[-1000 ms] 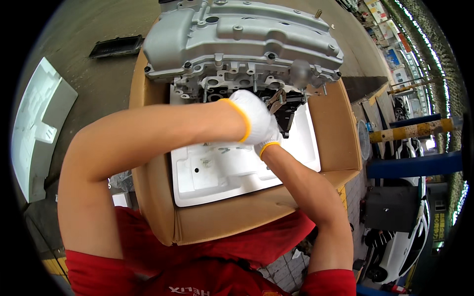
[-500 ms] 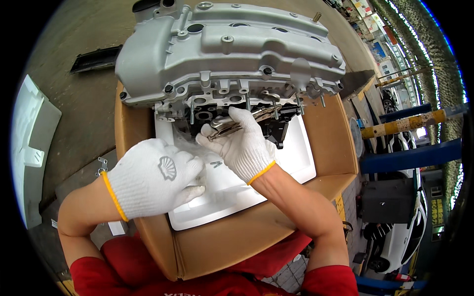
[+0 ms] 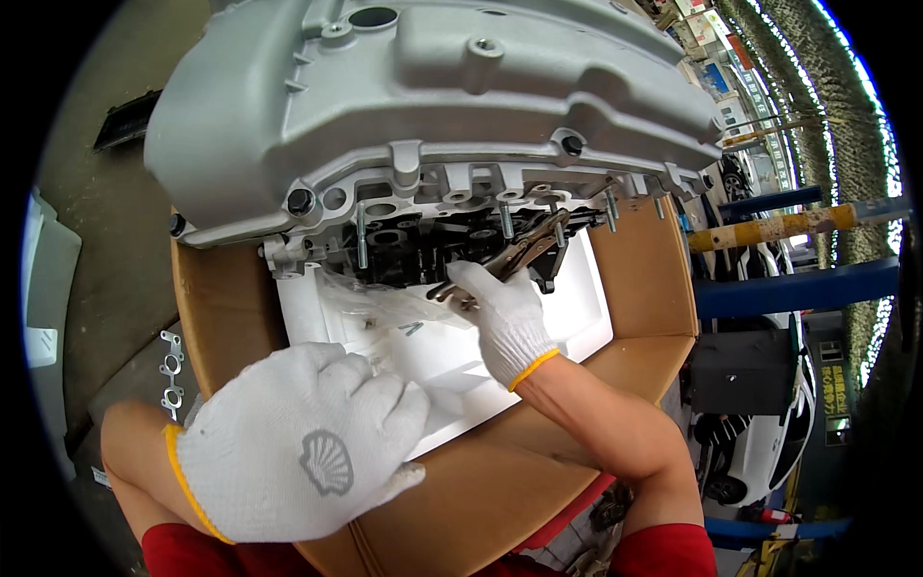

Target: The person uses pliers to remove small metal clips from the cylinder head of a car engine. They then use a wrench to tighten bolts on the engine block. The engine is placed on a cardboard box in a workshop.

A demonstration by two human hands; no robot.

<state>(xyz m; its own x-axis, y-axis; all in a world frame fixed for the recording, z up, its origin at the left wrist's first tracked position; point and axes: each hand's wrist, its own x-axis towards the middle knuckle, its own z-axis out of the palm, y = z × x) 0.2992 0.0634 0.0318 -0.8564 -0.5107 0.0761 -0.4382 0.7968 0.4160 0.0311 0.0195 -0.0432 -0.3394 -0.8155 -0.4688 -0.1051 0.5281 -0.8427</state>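
Note:
My gloved right hand is closed around the handles of a pair of locking pliers. The jaws reach up to the studs under the engine's edge, at or beside one of them; whether they grip it I cannot tell. Other threaded studs hang from the grey aluminium engine, which fills the top of the view. Nearer to me, my left hand hovers over the box edge, thumb apart and fingers loosely bent. Nothing shows in it, though its palm is hidden.
The engine rests in a cardboard box with white foam and clear plastic film inside. A metal gasket lies to the left, near a white foam block. A blue beam and a white car stand at right.
The view has moved closer to the engine. My left hand has drawn back from near the right hand, toward me. The pliers now point up to the right, with their jaws among the studs.

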